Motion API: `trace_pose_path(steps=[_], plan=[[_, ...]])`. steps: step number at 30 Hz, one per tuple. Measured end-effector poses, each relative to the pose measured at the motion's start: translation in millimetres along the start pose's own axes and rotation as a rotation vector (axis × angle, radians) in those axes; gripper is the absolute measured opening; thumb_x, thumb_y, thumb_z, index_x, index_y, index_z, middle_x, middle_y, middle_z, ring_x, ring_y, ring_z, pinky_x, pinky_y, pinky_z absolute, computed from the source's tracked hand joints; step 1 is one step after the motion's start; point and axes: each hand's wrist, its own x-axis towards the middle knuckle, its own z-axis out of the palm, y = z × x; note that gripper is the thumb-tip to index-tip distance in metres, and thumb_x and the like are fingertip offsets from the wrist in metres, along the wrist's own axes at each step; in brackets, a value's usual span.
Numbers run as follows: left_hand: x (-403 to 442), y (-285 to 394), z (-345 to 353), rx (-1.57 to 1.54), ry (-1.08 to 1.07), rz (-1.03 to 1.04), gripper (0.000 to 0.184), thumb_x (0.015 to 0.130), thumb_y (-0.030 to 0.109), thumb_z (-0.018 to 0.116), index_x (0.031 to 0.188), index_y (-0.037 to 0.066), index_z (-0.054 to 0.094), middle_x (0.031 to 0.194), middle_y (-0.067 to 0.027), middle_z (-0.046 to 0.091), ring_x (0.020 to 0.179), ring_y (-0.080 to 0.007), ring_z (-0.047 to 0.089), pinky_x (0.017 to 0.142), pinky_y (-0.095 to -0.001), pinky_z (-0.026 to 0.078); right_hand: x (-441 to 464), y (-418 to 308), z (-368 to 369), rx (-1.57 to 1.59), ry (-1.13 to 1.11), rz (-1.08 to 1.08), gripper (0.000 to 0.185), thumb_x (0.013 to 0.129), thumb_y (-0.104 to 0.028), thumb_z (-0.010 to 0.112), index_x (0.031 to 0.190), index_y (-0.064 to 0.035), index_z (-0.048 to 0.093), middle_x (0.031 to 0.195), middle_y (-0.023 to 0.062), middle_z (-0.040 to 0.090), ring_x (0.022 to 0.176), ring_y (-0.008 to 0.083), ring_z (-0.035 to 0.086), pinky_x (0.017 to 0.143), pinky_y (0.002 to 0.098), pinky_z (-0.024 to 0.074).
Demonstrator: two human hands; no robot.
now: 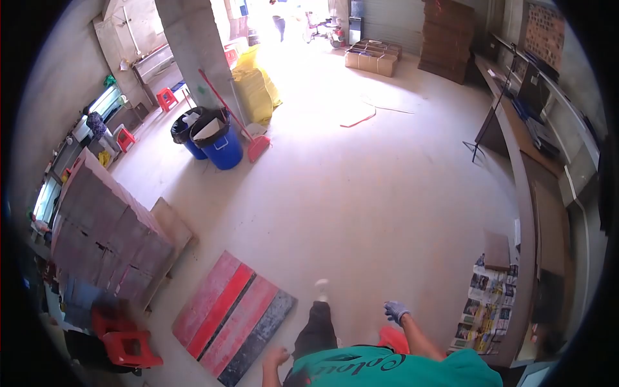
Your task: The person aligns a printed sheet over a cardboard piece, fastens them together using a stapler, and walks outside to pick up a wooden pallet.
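Left hand curls loosely near scuffed rectangular panels; gloved right hand, fingers unclear.

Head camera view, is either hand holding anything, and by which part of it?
Nothing held shows in the left hand or the gloved right hand; the palms are hidden, so something small can't be ruled out.

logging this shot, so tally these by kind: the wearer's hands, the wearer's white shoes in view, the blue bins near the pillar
Left hand and right hand: 2
White shoe: 1
Nearer blue bin and farther blue bin: 2
Total: 5
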Motion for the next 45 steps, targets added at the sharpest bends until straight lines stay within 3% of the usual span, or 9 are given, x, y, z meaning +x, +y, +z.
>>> trace_pose_path(steps=[7,9,13,22,24,31,33,36,45], plan=[[156,48,-108,-0.124,-0.002,-0.126,0.038,0.066,0.026,0.051,0.096,0.004,0.057,0.097,-0.019,0.056,0.093,-0.0309,0.053,0.078,-0.0383,0.043,95,-142,-50,0.094,0.075,0.031,0.022,0.081,-0.027,0.045,0.092,-0.0097,0.052,0.079,0.0044,0.054,0.07,0.0154,0.054,0.054,0.0298,0.0454],[215,88,-165,-0.045,0.124,0.025,0.036,0.067,0.024,0.05,0.096,0.005,0.058,0.098,-0.0185,0.055,0.093,-0.0316,0.053,0.081,-0.0388,0.041,118,-166,-70,-0.664,0.02,-0.067,0.02,0.081,-0.026,0.043,0.086,-0.0097,0.055,0.073,0.0049,0.054,0.064,0.0153,0.054,0.051,0.0287,0.044],[245,242,-314,0.081,0.439,0.263,0.037,0.073,0.029,0.049,0.105,0.013,0.053,0.097,-0.0165,0.056,0.092,-0.0313,0.053,0.08,-0.0395,0.042,156,-183,-108,-0.309,0.133,-0.019,0.022,0.08,-0.025,0.042,0.079,-0.0073,0.056,0.065,0.0071,0.052,0.057,0.0169,0.053,0.046,0.0312,0.0433],[393,445,-440,0.068,0.417,0.503,0.033,0.073,0.025,0.054,0.104,0.013,0.052,0.074,-0.0144,0.06,0.077,-0.0318,0.056,0.069,-0.0396,0.044,283,-217,-198,-0.444,0.168,0.378,0.037,0.077,-0.031,0.039,0.098,-0.0073,0.057,0.108,0.0135,0.051,0.1,0.0291,0.05,0.079,0.0403,0.042],[432,455,-438,0.146,0.303,0.348,0.033,0.073,0.028,0.055,0.103,0.015,0.053,0.082,-0.0141,0.059,0.082,-0.029,0.056,0.073,-0.0363,0.045,341,-228,-230,-0.462,0.178,0.155,0.028,0.079,-0.027,0.042,0.078,-0.0029,0.056,0.063,0.0097,0.052,0.051,0.0197,0.05,0.042,0.0346,0.0422],[477,511,-476,-0.441,-0.138,-0.095,0.038,0.075,0.025,0.049,0.108,0.008,0.051,0.082,-0.0101,0.06,0.063,-0.02,0.059,0.053,-0.0309,0.046,444,-438,-336,-0.473,0.189,0.013,0.027,0.079,-0.026,0.042,0.076,-0.0029,0.056,0.06,0.0096,0.052,0.049,0.0192,0.051,0.043,0.0341,0.0424],[503,529,-491,-0.573,-0.112,-0.13,0.038,0.076,0.024,0.048,0.11,0.008,0.05,0.084,-0.0104,0.06,0.063,-0.0213,0.059,0.052,-0.032,0.046,473,-512,-367,-0.698,0.137,0.11,0.036,0.077,-0.028,0.034,0.09,-0.0072,0.06,0.098,0.0142,0.055,0.089,0.0315,0.055,0.076,0.0415,0.0434],[558,556,-519,-0.721,-0.096,-0.17,0.037,0.076,0.024,0.048,0.111,0.009,0.048,0.085,-0.0111,0.059,0.063,-0.0231,0.059,0.051,-0.0337,0.046,535,-590,-419,-0.983,0.192,-0.187,0.025,0.078,-0.023,0.04,0.073,-0.0029,0.054,0.055,0.0108,0.052,0.046,0.0204,0.053,0.045,0.0349,0.0428],[739,755,-682,-0.866,0.051,-0.133,0.026,0.079,0.022,0.044,0.095,0.003,0.051,0.075,-0.0101,0.057,0.057,-0.0193,0.057,0.047,-0.0302,0.045,627,-743,-533,-0.499,0.231,-0.08,0.025,0.078,-0.029,0.042,0.072,-0.0074,0.053,0.06,0.0067,0.05,0.049,0.0168,0.047,0.043,0.0306,0.0401]])
